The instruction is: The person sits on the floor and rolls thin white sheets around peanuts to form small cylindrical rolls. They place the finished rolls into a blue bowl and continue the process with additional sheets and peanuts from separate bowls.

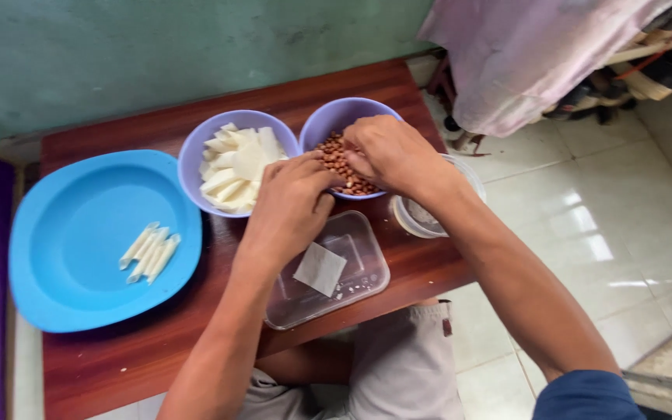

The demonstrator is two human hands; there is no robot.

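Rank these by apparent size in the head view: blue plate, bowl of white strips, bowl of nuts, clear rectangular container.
1. Blue plate, plainly largest.
2. Clear rectangular container.
3. Bowl of white strips and bowl of nuts: alike, and hands cover part of the second, so unranked.

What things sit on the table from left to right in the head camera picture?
Blue plate with rolled white sticks → purple bowl of white wrappers → purple bowl of peanuts under both hands → round clear container.

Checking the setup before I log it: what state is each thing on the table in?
Left hand: fingers bunched at the nut bowl's rim.
Right hand: fingers in the nuts.
Nut bowl: partly full.
Wrapper bowl: filled with pale pieces.
Blue plate: holds five rolls.
Clear tray: nearly empty.
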